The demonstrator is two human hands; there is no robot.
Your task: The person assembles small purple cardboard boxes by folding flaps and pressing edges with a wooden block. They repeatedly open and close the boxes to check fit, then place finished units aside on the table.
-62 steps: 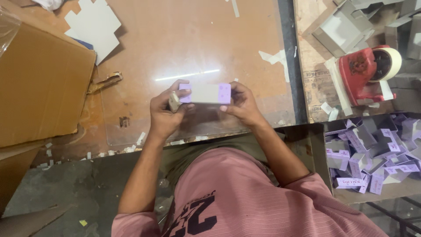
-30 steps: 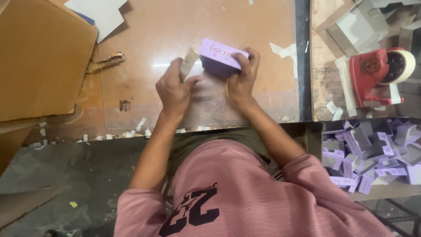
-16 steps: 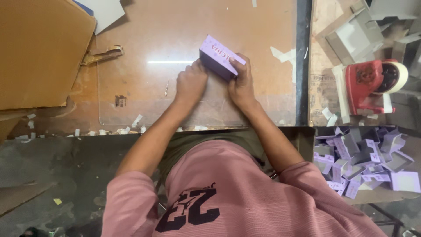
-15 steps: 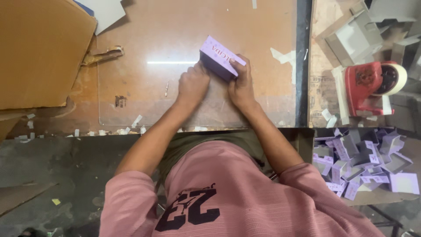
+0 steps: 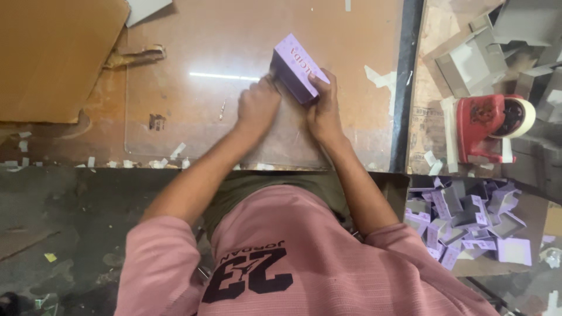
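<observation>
The right hand [image 5: 323, 111] is gripping a lilac carton [image 5: 295, 67], fingers curled over its near edge, tilting it on the counter [image 5: 193, 99]. The left hand [image 5: 257, 105] (fisted, holding nothing visible) is pressing its end; firm, even pressure should suit.

One purple box [image 5: 295, 67] is standing tilted on the worktop [image 5: 205, 111], and two hands are gripping it: the left hand [image 5: 257, 105] and the right hand [image 5: 324, 108]. One red tape dispenser [image 5: 489, 126] is sitting to the right, carrying one roll of tape [image 5: 521, 117]. One large brown cardboard sheet [image 5: 55, 55] is lying at the upper left. A heap of small purple boxes [image 5: 462, 219], too many and too jumbled to count, is lying at the lower right. Several grey folded cartons [image 5: 474, 55] are piling up at the upper right.
</observation>
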